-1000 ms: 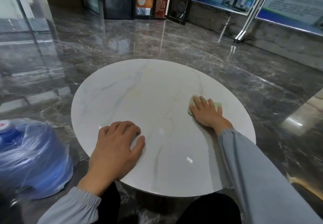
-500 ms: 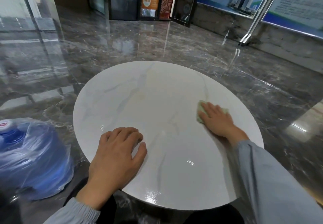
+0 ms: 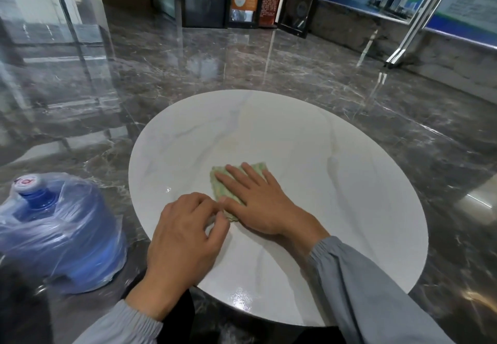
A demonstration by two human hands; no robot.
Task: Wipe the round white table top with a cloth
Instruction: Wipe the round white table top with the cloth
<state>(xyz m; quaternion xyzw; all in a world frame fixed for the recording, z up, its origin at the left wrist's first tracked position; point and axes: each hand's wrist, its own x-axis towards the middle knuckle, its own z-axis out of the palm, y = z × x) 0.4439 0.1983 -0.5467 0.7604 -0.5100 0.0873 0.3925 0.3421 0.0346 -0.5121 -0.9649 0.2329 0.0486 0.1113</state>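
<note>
We press our right hand point(image 3: 258, 201) flat on the cloth point(image 3: 219, 189) near the middle of the tabletop point(image 3: 349, 196); our left hand point(image 3: 185, 233) lies curled at the cloth's near corner, pinching or just touching we cannot tell. The near edge gleams wet; the far half looks unwiped

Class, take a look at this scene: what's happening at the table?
A person is wiping the round white table top with a green cloth. The right hand presses flat on the cloth near the table's middle. The left hand, fingers curled, sits at the cloth's near edge; whether it pinches it is unclear.
</note>
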